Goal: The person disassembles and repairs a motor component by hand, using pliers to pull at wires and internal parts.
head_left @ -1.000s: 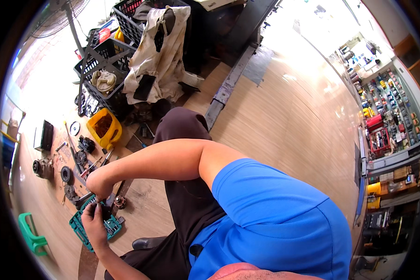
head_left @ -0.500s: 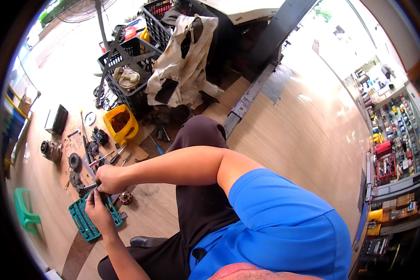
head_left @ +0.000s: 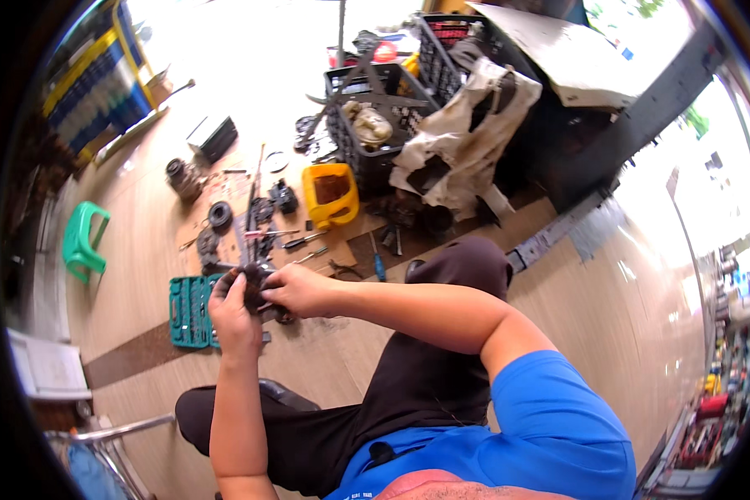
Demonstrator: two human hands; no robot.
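In front of me both hands meet around a dark, rough-looking metal part (head_left: 257, 289), whose exact kind I cannot make out. My left hand (head_left: 235, 310) is closed on its near left side, thumb upward. The fingers of my right hand (head_left: 302, 290) are bent against its right side. Just left of my hands lies an open teal tool case (head_left: 189, 312) with sockets in its slots. Beyond the hands, a black ring-shaped part (head_left: 220, 215), screwdrivers (head_left: 301, 239) and other greasy parts rest on cardboard.
A cut-open yellow jug (head_left: 331, 197) stands beyond the tools. Behind it are black plastic crates (head_left: 375, 158), one draped with a stained cloth (head_left: 458, 125). A green stool (head_left: 85, 240) is at the left, and a grey metal beam (head_left: 558, 229) slants across the right.
The view has swung left, so the scene sits farther right. Earlier my hands held a dark bar-like tool over the teal case; now they are around the dark metal part.
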